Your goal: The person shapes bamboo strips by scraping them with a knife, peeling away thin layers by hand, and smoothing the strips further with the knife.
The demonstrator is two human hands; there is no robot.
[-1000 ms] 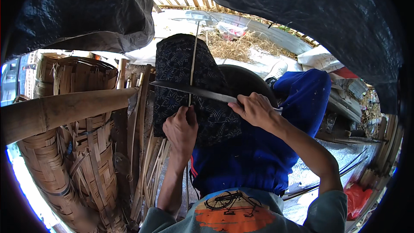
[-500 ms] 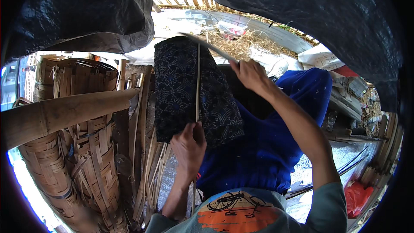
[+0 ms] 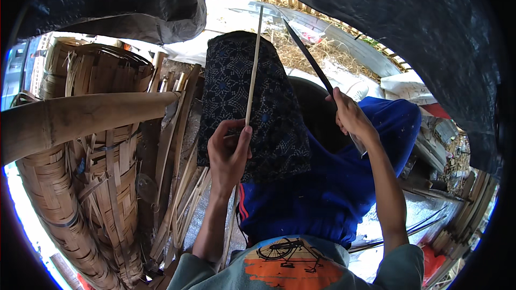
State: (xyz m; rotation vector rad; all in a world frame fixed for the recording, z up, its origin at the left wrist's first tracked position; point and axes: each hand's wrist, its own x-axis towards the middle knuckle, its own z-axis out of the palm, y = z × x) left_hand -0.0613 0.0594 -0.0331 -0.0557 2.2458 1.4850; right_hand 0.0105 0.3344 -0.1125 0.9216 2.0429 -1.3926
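My left hand (image 3: pixel 229 145) pinches a thin pale bamboo strip (image 3: pixel 253 72) between thumb and fingers. The strip points up and away over a dark patterned cloth (image 3: pixel 231 91) draped across my left thigh. A second length shows below the hand, beside my forearm. My right hand (image 3: pixel 350 113) is closed round a long, narrow, dark-bladed knife (image 3: pixel 307 53). Its blade slants up and to the left, with the tip apart from the strip. The handle is mostly covered by my fingers.
Tall woven bamboo baskets (image 3: pixel 64 204) stand at the left, crossed by a thick bamboo pole (image 3: pixel 91 115). Loose split strips (image 3: pixel 180 204) lean beside my left arm. Black plastic sheeting (image 3: pixel 392 27) hangs overhead. Straw (image 3: pixel 301 53) lies ahead, and a red plastic bag (image 3: pixel 431 263) at lower right.
The knife has swung away from the strip to the right, its tip now pointing upward. My left hand has risen, lifting the strip off the cloth.
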